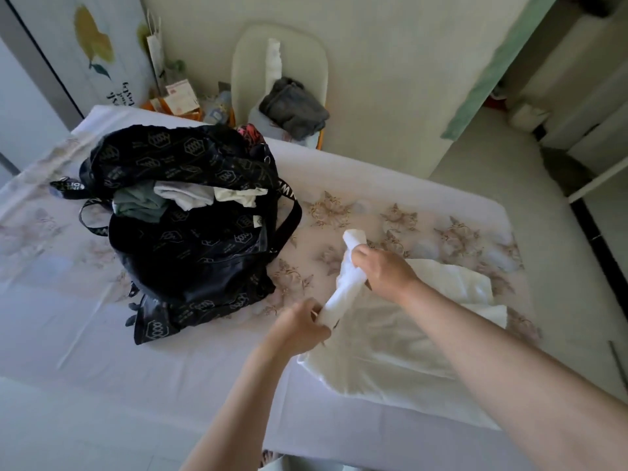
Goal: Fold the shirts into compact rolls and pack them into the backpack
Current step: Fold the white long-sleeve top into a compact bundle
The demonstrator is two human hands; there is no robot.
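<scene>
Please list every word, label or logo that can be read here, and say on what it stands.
No text is clear enough to quote.
Backpack: hexagon logos with tiny print, too small.
Backpack strap: white letters, blurred.
Door panel: black script, unreadable.
Box behind the bed: print too small.

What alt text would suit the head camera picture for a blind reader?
Two bare hands hold a rolled white shirt over a bed: the left hand grips its near end, the right hand its middle. A cream garment lies flat beneath; an open black backpack holding folded clothes sits to the left.
</scene>
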